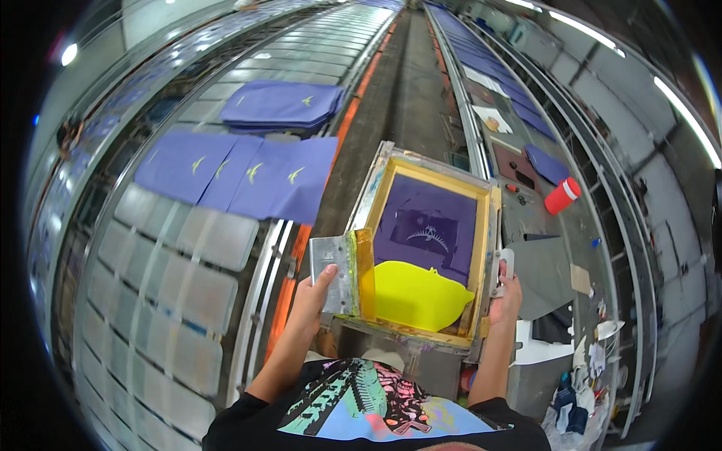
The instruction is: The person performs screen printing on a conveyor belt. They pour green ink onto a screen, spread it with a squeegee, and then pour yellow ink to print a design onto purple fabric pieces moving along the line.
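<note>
A long desk stood left of the framed screen, while the left hand pinched a squeegee at the screen's left edge and the right hand gripped the right-edge handle, level support seeming best to contain yellow ink at the screen's near end.

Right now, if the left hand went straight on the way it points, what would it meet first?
Beyond the grey metal squeegee with an amber blade that the left hand holds, the left side of the yellow rectangular screen frame looks first in line, though depth is unclear.
</note>
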`<act>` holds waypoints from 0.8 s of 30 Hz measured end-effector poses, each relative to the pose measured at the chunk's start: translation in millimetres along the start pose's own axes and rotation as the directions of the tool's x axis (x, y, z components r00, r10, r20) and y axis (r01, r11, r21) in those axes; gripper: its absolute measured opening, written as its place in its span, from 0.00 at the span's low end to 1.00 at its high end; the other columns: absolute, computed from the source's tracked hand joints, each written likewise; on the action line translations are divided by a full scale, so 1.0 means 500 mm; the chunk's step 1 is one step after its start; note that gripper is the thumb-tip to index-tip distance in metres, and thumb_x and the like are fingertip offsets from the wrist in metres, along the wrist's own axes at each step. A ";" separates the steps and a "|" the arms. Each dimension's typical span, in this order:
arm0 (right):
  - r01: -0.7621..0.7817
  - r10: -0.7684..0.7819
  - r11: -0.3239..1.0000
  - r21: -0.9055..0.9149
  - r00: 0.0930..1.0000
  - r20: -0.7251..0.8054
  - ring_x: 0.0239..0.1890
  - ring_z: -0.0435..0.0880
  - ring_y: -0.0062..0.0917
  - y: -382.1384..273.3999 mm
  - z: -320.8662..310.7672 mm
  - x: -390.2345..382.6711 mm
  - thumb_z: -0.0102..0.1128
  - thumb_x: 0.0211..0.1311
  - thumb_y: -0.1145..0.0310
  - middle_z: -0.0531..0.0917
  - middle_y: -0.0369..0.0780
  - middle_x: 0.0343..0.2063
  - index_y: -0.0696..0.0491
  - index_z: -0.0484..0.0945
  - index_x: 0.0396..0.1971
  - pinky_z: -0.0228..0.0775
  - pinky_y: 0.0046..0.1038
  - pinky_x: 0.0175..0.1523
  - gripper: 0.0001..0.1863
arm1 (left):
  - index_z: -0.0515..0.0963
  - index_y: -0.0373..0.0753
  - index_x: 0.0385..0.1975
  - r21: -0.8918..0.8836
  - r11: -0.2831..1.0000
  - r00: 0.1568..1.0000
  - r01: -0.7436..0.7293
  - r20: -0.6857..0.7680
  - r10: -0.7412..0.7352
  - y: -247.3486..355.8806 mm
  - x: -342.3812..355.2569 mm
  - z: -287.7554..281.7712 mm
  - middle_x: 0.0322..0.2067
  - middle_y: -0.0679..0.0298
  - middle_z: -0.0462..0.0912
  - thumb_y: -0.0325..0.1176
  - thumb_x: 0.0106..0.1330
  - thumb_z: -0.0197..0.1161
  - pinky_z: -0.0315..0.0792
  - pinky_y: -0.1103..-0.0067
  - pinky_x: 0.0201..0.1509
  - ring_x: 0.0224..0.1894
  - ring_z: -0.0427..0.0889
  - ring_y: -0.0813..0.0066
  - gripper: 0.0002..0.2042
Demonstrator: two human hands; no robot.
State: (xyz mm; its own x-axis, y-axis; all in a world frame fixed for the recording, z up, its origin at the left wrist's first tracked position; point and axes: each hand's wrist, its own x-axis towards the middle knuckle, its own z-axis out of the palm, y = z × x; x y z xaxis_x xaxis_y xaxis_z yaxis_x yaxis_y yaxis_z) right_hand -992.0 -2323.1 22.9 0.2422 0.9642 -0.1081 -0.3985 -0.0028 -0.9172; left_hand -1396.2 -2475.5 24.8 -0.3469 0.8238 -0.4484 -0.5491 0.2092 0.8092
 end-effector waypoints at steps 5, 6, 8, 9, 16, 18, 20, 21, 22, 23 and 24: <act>0.058 -0.047 0.995 0.077 0.988 -0.145 0.61 0.77 0.31 0.028 0.027 0.203 0.49 0.56 0.81 0.79 0.45 0.61 0.63 0.74 0.55 0.66 0.31 0.67 0.23 | 0.79 0.31 0.51 0.083 0.991 0.983 0.102 0.145 -0.113 0.105 0.288 0.148 0.44 0.60 0.85 0.50 0.68 0.70 0.79 0.74 0.48 0.43 0.86 0.72 0.26; 0.073 -0.056 0.994 0.086 0.982 -0.180 0.61 0.77 0.31 0.033 0.037 0.248 0.49 0.56 0.81 0.79 0.45 0.61 0.63 0.74 0.54 0.67 0.31 0.66 0.23 | 0.79 0.31 0.52 0.093 0.989 0.978 0.114 0.166 -0.128 0.117 0.357 0.185 0.45 0.59 0.85 0.50 0.68 0.69 0.79 0.74 0.48 0.44 0.86 0.71 0.26; 0.090 -0.063 0.991 0.099 0.966 -0.249 0.59 0.78 0.30 0.037 0.051 0.313 0.49 0.56 0.81 0.79 0.46 0.61 0.63 0.74 0.52 0.69 0.30 0.65 0.21 | 0.78 0.30 0.52 0.115 0.983 0.967 0.144 0.196 -0.165 0.123 0.467 0.244 0.45 0.58 0.85 0.50 0.68 0.69 0.78 0.74 0.49 0.44 0.86 0.70 0.27; 0.124 -0.105 0.991 0.045 0.949 -0.296 0.58 0.79 0.30 0.031 0.073 0.367 0.50 0.55 0.81 0.79 0.46 0.61 0.63 0.73 0.51 0.72 0.30 0.62 0.21 | 0.77 0.29 0.53 0.128 0.979 0.966 0.160 0.186 -0.182 0.133 0.534 0.283 0.45 0.58 0.85 0.49 0.69 0.69 0.78 0.74 0.50 0.45 0.85 0.70 0.27; 0.144 -0.125 0.989 0.046 0.950 -0.287 0.54 0.81 0.29 0.046 0.198 0.828 0.51 0.53 0.81 0.81 0.45 0.58 0.62 0.74 0.50 0.72 0.29 0.60 0.21 | 0.76 0.27 0.54 0.111 0.986 0.955 0.128 0.254 -0.153 0.209 0.963 0.528 0.47 0.59 0.85 0.46 0.71 0.67 0.76 0.74 0.52 0.47 0.84 0.71 0.26; 0.147 -0.130 0.988 0.053 0.962 -0.240 0.53 0.81 0.28 0.034 0.285 0.968 0.52 0.53 0.81 0.81 0.44 0.57 0.61 0.75 0.49 0.72 0.28 0.59 0.20 | 0.76 0.27 0.54 0.077 0.994 0.970 0.082 0.221 -0.097 0.255 1.066 0.576 0.48 0.58 0.84 0.45 0.71 0.67 0.76 0.74 0.53 0.48 0.84 0.72 0.25; 0.119 -0.104 0.991 0.061 0.973 -0.204 0.51 0.81 0.27 0.060 0.350 1.119 0.53 0.52 0.82 0.82 0.43 0.55 0.61 0.76 0.47 0.72 0.27 0.57 0.20 | 0.76 0.27 0.55 0.041 0.997 0.976 0.067 0.205 -0.074 0.292 1.178 0.602 0.49 0.58 0.84 0.44 0.71 0.67 0.76 0.74 0.54 0.48 0.83 0.72 0.24; 0.115 -0.103 0.992 0.057 0.979 -0.173 0.51 0.80 0.27 0.073 0.379 1.200 0.53 0.51 0.82 0.82 0.42 0.54 0.60 0.76 0.47 0.72 0.27 0.56 0.19 | 0.75 0.26 0.55 -0.021 0.998 0.974 0.067 0.218 -0.061 0.297 1.238 0.602 0.50 0.58 0.84 0.43 0.73 0.65 0.75 0.73 0.54 0.49 0.83 0.71 0.24; 0.109 -0.101 0.994 0.034 0.979 -0.180 0.50 0.80 0.27 0.094 0.411 1.276 0.53 0.51 0.82 0.83 0.42 0.53 0.60 0.76 0.46 0.71 0.26 0.56 0.19 | 0.76 0.27 0.55 -0.049 0.998 0.983 0.028 0.184 -0.018 0.316 1.285 0.626 0.50 0.58 0.84 0.42 0.73 0.65 0.75 0.73 0.56 0.50 0.83 0.70 0.23; 0.106 -0.104 0.994 0.007 0.981 -0.166 0.50 0.80 0.26 0.116 0.458 1.349 0.54 0.50 0.82 0.83 0.41 0.51 0.60 0.77 0.45 0.71 0.26 0.55 0.19 | 0.76 0.27 0.56 -0.066 0.998 0.988 -0.008 0.155 0.018 0.330 1.335 0.635 0.50 0.58 0.84 0.43 0.73 0.64 0.74 0.72 0.57 0.51 0.83 0.70 0.23; 0.095 -0.086 0.994 0.060 0.987 -0.137 0.50 0.80 0.26 0.135 0.515 1.408 0.54 0.50 0.82 0.84 0.41 0.50 0.59 0.77 0.45 0.71 0.25 0.56 0.18 | 0.75 0.27 0.56 -0.075 0.997 0.991 -0.034 0.125 0.043 0.340 1.393 0.639 0.51 0.58 0.83 0.43 0.73 0.64 0.74 0.72 0.57 0.51 0.83 0.70 0.24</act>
State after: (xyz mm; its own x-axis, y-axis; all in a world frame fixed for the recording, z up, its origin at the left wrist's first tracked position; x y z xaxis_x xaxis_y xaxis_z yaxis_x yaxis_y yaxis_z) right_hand -1076.4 -1576.3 -16.3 0.3943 0.9155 -0.0802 -0.4263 0.1049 -0.8985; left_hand -1488.2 -1697.7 -28.5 -0.2720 0.8915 -0.3622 -0.5925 0.1414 0.7931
